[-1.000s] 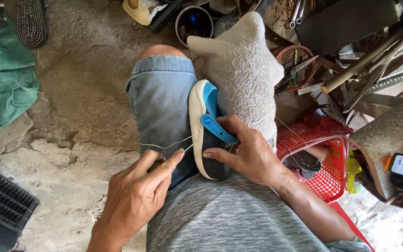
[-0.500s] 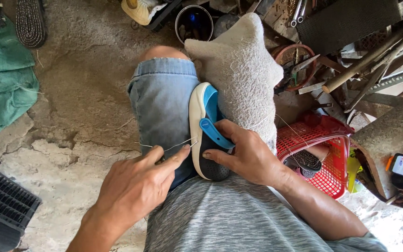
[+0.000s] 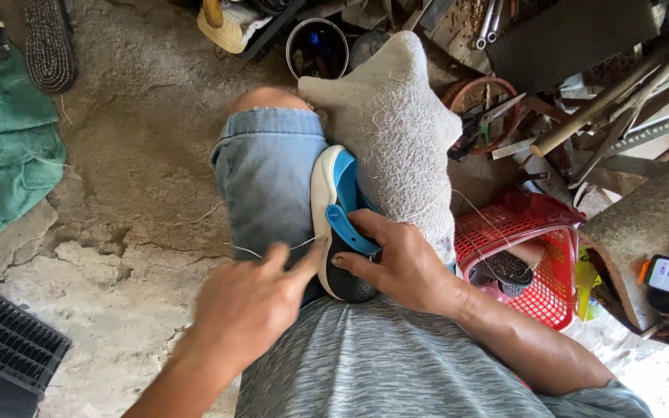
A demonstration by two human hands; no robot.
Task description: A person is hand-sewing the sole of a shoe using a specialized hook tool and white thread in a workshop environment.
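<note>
The right hand grips a blue-and-white shoe wedged on the lap between the denim thigh and a grey cloth. The blurred left hand seems to pinch a thread.

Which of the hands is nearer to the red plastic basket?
Right. The right hand grips the blue and black shoe just beside the red basket; the left hand is farther off, across the shoe, at the thread.
</note>
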